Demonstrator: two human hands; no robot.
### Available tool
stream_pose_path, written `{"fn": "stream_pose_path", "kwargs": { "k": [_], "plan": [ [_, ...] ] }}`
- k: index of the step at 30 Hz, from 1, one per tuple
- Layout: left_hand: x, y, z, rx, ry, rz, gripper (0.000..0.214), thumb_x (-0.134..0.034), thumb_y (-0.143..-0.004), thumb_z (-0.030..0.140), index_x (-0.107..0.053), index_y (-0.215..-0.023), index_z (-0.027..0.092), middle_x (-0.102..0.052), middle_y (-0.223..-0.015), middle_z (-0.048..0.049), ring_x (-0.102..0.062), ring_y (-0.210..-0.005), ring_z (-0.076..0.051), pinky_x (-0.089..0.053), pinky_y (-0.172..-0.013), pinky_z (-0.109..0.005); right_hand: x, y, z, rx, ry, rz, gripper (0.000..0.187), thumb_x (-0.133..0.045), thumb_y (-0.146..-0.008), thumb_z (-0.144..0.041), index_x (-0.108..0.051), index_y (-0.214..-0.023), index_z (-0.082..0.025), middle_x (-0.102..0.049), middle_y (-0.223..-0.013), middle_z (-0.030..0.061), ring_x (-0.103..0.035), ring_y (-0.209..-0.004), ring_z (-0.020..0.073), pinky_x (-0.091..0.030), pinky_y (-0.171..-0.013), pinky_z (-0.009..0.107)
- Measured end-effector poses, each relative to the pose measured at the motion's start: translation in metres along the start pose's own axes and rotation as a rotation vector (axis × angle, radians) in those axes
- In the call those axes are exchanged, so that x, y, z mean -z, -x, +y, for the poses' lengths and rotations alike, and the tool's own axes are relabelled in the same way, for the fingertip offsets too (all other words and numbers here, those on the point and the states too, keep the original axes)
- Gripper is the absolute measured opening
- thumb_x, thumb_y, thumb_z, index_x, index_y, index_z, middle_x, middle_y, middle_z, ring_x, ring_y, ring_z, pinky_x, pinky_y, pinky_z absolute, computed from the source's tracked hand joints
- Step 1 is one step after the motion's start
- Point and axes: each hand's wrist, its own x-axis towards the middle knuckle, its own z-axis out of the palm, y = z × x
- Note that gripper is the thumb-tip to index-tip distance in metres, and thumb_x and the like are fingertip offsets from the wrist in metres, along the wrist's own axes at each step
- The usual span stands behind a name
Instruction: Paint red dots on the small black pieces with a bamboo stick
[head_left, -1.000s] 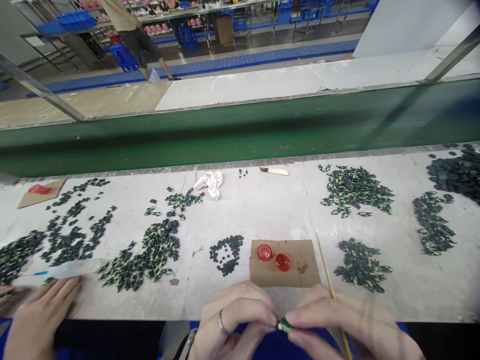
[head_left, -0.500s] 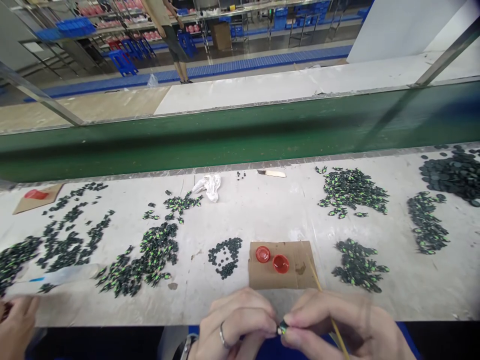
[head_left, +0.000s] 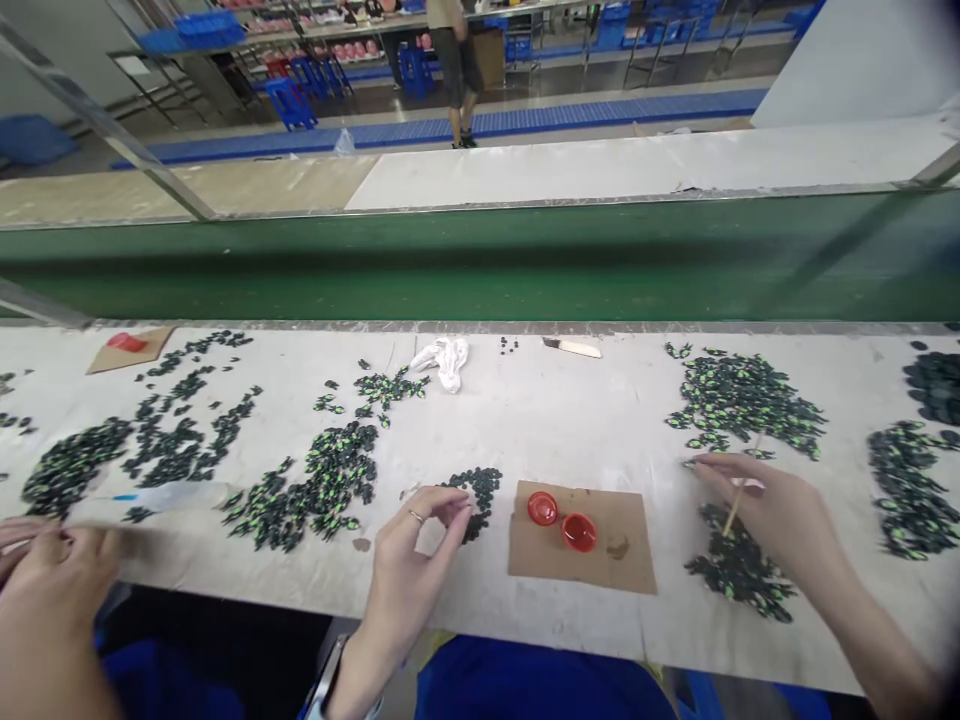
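My left hand, with a ring on one finger, is over a cluster of small dark discs. Its thumb and fingers are pinched together at the cluster's left side; what is between the tips is too small to tell. My right hand reaches over a pile of dark pieces with bright green marks. A thin wooden stick is held in this hand, slanting down from it. At its fingertips is a small dark piece, just below a larger pile of green-marked pieces.
Between my hands lies brown cardboard with a red cup and a red lid. Behind are a white cloth and a brush. Another person's hands work at left, near a bottle.
My hands, together at the front edge around a small dark-green piece, have parted. The left moved to the disc cluster, the right to the right-hand piles with the stick. The view shifted.
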Motion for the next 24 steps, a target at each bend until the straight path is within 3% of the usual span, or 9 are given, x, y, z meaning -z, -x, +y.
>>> {"fn": "stream_pose_path", "kwargs": {
  "k": [3,6,10,12,15,19,21,24],
  "plan": [
    [0.008,0.015,-0.013,0.068,-0.101,-0.071,0.014,-0.068,-0.093,0.010,-0.073,-0.100,0.022,-0.070,-0.078,0.0012,-0.064,-0.067,-0.015,-0.055,-0.064,-0.027,0.004,-0.008,0.018,0.019,0.114,0.027,0.053,-0.049,-0.100,-0.070,-0.071,-0.091,-0.023,-0.068,-0.079,0.0004,-0.060,-0.065,0.0137,-0.050,-0.061,0.030],
    [0.009,0.031,-0.021,0.119,-0.193,-0.129,0.012,-0.067,-0.093,0.013,-0.073,-0.100,0.022,-0.073,-0.085,-0.0012,-0.067,-0.070,-0.017,-0.057,-0.065,-0.029,0.006,0.000,0.004,0.048,0.138,0.158,0.065,-0.033,-0.097,-0.080,-0.071,-0.098,-0.027,-0.068,-0.096,0.0083,-0.061,-0.087,0.0266,-0.049,-0.079,0.043],
    [0.011,0.046,-0.028,0.158,-0.277,-0.170,0.007,-0.065,-0.097,0.019,-0.071,-0.099,0.021,-0.076,-0.094,-0.0047,-0.072,-0.077,-0.020,-0.061,-0.071,-0.033,0.004,0.014,-0.017,-0.047,0.056,0.223,0.076,-0.038,-0.081,-0.093,-0.073,-0.080,-0.026,-0.067,-0.071,0.0095,-0.058,-0.056,0.0264,-0.046,-0.056,0.045],
    [0.012,0.049,-0.030,0.161,-0.298,-0.183,0.010,-0.061,-0.100,0.020,-0.071,-0.101,0.021,-0.076,-0.098,-0.0062,-0.074,-0.085,-0.021,-0.062,-0.077,-0.034,0.003,0.022,-0.021,-0.074,-0.020,0.186,0.072,-0.044,-0.079,-0.092,-0.074,-0.080,-0.027,-0.073,-0.077,0.0099,-0.062,-0.057,0.0263,-0.047,-0.053,0.044],
    [0.012,0.049,-0.030,0.154,-0.327,-0.216,0.014,-0.057,-0.102,0.020,-0.071,-0.102,0.021,-0.076,-0.101,-0.0068,-0.075,-0.092,-0.022,-0.063,-0.081,-0.034,0.004,0.034,-0.028,-0.068,-0.140,0.102,0.068,-0.037,-0.091,-0.084,-0.077,-0.094,-0.029,-0.078,-0.091,0.0091,-0.068,-0.067,0.0270,-0.052,-0.057,0.042],
    [0.011,0.043,-0.025,0.152,-0.389,-0.275,0.017,-0.053,-0.101,0.015,-0.069,-0.096,0.022,-0.075,-0.099,-0.0057,-0.075,-0.088,-0.022,-0.060,-0.077,-0.033,0.007,0.050,-0.051,0.002,-0.281,-0.002,0.069,-0.023,-0.101,-0.073,-0.080,-0.107,-0.035,-0.063,-0.070,0.0056,-0.056,-0.053,0.0229,-0.051,-0.049,0.040],
    [0.011,0.038,-0.022,0.157,-0.429,-0.326,0.019,-0.053,-0.099,0.011,-0.066,-0.091,0.022,-0.074,-0.094,-0.0046,-0.075,-0.082,-0.022,-0.058,-0.071,-0.033,0.009,0.058,-0.068,0.036,-0.351,-0.055,0.053,-0.036,-0.099,-0.071,-0.078,-0.109,-0.041,-0.061,-0.070,0.0030,-0.060,-0.056,0.0230,-0.054,-0.049,0.036],
    [0.010,0.030,-0.017,0.161,-0.483,-0.412,0.024,-0.051,-0.097,0.005,-0.063,-0.085,0.022,-0.071,-0.086,-0.0031,-0.072,-0.073,-0.023,-0.055,-0.065,-0.033,0.012,0.068,-0.091,0.075,-0.468,-0.112,0.029,-0.059,-0.087,-0.068,-0.072,-0.100,-0.046,-0.071,-0.072,-0.0037,-0.072,-0.063,0.0245,-0.061,-0.053,0.030]
  ]
}}
